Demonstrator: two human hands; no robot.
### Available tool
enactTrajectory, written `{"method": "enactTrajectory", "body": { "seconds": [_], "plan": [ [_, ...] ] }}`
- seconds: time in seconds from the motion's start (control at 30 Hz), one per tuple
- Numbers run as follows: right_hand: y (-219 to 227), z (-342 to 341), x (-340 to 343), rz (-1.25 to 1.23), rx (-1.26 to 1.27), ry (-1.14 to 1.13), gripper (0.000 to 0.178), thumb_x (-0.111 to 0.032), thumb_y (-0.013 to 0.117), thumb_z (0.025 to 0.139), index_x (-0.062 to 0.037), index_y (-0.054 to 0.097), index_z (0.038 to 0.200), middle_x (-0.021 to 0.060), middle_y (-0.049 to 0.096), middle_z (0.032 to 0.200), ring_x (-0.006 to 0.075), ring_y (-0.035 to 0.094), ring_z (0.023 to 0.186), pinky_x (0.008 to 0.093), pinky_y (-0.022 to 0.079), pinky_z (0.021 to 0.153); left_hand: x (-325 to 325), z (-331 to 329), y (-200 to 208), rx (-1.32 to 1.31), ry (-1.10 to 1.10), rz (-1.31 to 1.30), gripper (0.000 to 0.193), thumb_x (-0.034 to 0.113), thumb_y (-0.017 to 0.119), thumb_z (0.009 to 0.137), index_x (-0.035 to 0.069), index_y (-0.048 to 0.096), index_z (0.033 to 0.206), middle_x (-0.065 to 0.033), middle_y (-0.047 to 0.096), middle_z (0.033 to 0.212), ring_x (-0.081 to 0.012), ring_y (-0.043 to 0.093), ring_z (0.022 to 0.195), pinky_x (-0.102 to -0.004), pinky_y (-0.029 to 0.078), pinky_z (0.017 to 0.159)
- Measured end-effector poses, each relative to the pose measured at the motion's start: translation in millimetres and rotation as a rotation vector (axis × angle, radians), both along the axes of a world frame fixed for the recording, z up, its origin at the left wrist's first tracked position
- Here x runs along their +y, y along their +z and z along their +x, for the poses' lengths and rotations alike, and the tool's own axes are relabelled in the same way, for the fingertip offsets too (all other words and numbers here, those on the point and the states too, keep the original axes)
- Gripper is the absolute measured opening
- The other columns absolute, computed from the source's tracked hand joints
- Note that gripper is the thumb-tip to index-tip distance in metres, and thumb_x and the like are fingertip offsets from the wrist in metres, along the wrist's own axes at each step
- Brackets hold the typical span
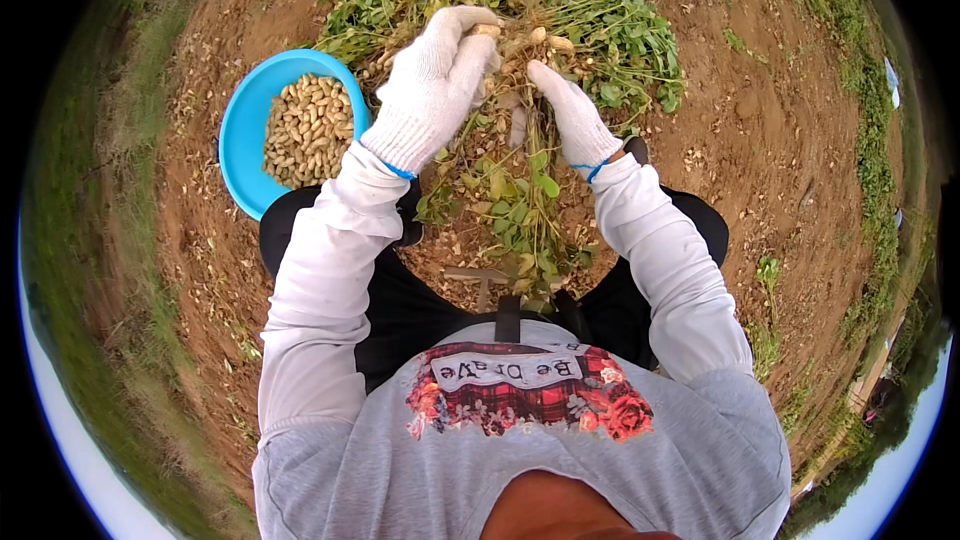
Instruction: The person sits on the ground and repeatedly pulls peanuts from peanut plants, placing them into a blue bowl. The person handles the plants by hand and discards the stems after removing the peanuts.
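Apparently, the left hand (pixel 430 85) gripped a peanut pod (pixel 486 30) at two o'clock, with the blue bowl (pixel 236 130) toward eight, while the peanut plant (pixel 538 155) ran twelve-to-six nearer the right hand (pixel 577 120), whose grip one could not tell.

Soil (pixel 765 130) bears a blue basin (pixel 238 135), leafy plants (pixel 625 35), pale bits (pixel 693 156), perhaps stones.

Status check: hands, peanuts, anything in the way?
Left hand on a pod, right hand gripping plant stems. Peanuts in blue basin, left side. Leafy tops between forearms, possibly obstructing.
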State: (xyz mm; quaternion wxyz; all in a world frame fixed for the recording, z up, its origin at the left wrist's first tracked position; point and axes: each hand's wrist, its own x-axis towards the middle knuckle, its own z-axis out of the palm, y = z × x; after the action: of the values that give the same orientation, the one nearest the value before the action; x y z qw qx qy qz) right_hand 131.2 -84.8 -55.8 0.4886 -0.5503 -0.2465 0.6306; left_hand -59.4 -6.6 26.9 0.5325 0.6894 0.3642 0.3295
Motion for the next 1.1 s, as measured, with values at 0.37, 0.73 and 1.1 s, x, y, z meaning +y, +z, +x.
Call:
{"method": "enactTrajectory", "body": {
  "seconds": [0.37, 0.73, 1.1],
  "plan": [
    [-1, 22, 5, 0.139, 0.267, 0.021, 0.065, -0.060, 0.049, 0.105, -0.0020, 0.061, 0.130, 0.0166, 0.073, 0.094, 0.0260, 0.064, 0.064, 0.0473, 0.060, 0.072, 38, -55, -5, 0.866, -0.186, 0.013, 0.077, 0.069, 0.050, 0.100, 0.001, 0.064, 0.134, -0.0222, 0.069, 0.128, -0.0373, 0.064, 0.123, -0.0421, 0.049, 0.102],
    [-26, 32, 6, -0.009, -0.215, -0.117, 0.062, -0.053, 0.051, 0.107, -0.0038, 0.055, 0.145, 0.0086, 0.066, 0.133, 0.0186, 0.064, 0.118, 0.0372, 0.050, 0.104, -41, 41, -45, 0.850, -0.282, -0.105, 0.072, 0.041, 0.057, 0.096, -0.004, 0.039, 0.149, -0.0313, 0.070, 0.115, -0.0438, 0.071, 0.107, -0.0491, 0.057, 0.092],
    [-10, 36, -5, 0.123, -0.038, -0.162, 0.038, -0.010, 0.075, 0.082, 0.0016, 0.066, 0.117, 0.0117, 0.075, 0.106, 0.0238, 0.068, 0.106, 0.0394, 0.051, 0.101, -48, 42, -42, 0.798, -0.468, 0.435, 0.068, 0.054, 0.062, 0.097, 0.004, 0.049, 0.141, -0.0203, 0.072, 0.102, -0.0384, 0.073, 0.094, -0.0479, 0.059, 0.078]
  ]
}}
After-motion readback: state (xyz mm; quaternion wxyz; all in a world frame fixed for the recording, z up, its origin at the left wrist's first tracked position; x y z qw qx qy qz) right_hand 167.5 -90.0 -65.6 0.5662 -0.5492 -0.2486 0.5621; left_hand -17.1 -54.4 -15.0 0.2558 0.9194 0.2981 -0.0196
